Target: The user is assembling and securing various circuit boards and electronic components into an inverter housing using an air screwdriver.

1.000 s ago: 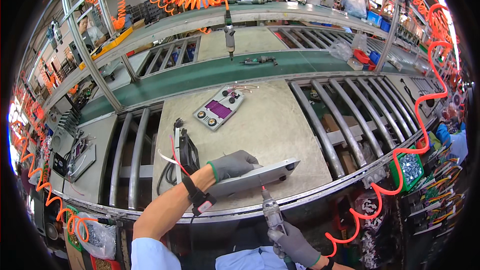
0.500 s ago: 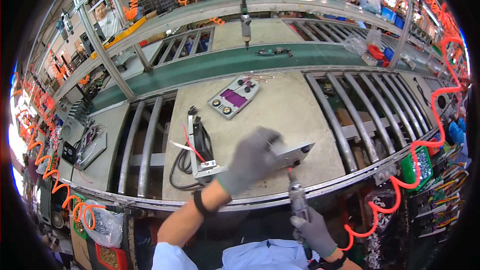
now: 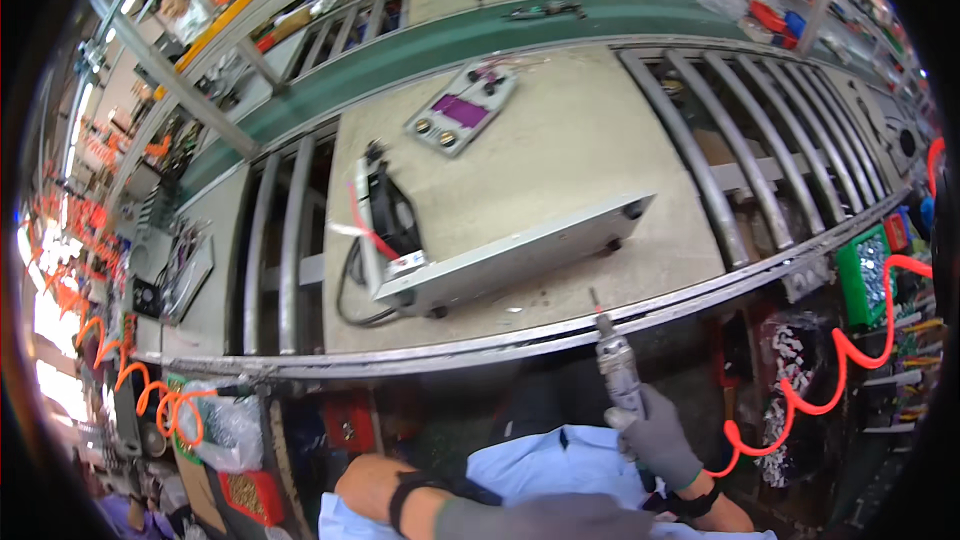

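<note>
My right hand [image 3: 660,440], in a grey glove, is wrapped round an air screwdriver [image 3: 618,365] whose bit points up toward the bench edge. My left hand [image 3: 550,518], gloved as well, is blurred at the lower edge in front of my body, and its fingers cannot be made out. A grey sheet-metal casing [image 3: 520,255] rests on the worktop with black feet along its near side. At its left end stand a black fan [image 3: 400,208] and red and white wires. The screwdriver's tip is apart from the casing.
Farther back on the worktop [image 3: 560,160] lies a grey control panel [image 3: 463,112] with a purple middle. Roller tracks [image 3: 735,155] flank the worktop. An orange coiled hose [image 3: 790,405] hangs at right beside a green bin [image 3: 868,275] of small parts. A red bin [image 3: 250,495] sits at lower left.
My left hand has left the casing and come back toward my body. My right hand still grips the air screwdriver, now apart from the casing. The view has tilted downward.
</note>
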### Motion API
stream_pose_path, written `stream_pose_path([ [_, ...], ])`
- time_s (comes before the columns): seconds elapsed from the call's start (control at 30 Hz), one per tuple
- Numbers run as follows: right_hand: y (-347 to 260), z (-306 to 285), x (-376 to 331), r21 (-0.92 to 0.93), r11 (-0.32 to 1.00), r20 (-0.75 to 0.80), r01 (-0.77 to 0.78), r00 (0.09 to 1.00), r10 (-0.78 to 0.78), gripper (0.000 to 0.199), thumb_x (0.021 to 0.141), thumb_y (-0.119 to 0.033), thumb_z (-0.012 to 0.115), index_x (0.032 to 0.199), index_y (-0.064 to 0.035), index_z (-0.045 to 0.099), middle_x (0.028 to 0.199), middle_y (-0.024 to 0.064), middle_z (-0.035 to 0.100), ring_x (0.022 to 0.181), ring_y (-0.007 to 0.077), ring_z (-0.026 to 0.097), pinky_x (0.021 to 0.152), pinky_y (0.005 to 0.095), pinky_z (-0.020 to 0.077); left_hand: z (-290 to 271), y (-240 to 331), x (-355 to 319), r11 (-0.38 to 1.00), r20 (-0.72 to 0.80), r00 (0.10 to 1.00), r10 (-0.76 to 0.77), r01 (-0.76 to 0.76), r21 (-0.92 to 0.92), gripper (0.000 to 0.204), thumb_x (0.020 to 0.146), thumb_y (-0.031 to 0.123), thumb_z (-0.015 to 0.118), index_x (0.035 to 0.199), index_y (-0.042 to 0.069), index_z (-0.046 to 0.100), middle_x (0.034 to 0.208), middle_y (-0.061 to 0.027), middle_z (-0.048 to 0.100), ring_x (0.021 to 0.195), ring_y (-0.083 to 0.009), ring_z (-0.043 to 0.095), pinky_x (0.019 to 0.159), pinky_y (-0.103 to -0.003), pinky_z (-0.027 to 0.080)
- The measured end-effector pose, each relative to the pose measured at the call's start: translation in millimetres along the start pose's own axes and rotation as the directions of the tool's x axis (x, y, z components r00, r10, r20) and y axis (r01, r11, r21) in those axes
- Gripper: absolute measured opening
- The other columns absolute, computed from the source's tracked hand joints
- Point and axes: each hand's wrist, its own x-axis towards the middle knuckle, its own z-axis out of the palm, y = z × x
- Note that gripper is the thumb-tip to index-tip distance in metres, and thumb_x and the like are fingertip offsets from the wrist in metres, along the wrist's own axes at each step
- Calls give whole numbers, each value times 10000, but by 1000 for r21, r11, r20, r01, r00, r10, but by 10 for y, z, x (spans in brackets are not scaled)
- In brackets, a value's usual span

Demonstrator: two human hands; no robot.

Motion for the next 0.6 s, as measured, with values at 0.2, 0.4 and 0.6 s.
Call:
stream_pose_path([
  [0.2, 46, -29, -9, 61, 998, -16, -4, 1000, 5, 352, 882, -258, 732, 1105, -37, 575, 745, 20, 567, 550, 76, 547, 468, 265, 452, 483, -1242, -853, 593, -146, 708, -690, 670, 445, 144, 867, 107, 676, 1009, 87, 691, 835, -117, 631, 759, -335, 646, 648, -440, 527],
  [0.4, 171, -100, 13, 1, 999, -46, 41, 998, -41, 410, 875, -312, 769, 1137, -50, 593, 774, 24, 585, 569, 77, 548, 493, 271, 471, 864, -1914, -1261, 506, -156, 696, -701, 640, 579, 47, 846, 120, 583, 865, 113, 626, 842, -124, 629, 785, -354, 644, 665, -490, 518],
  [0.6, 271, 41, 63, -3, 972, -28, 235, 971, -235, 395, 888, -252, 716, 1205, -51, 595, 817, 17, 596, 622, 77, 523, 552, 270, 452, 781, -1844, -1114, 575, -401, 706, -583, 708, 410, 109, 877, 79, 647, 984, 69, 663, 868, -121, 683, 780, -299, 682, 685, -412, 563],
])
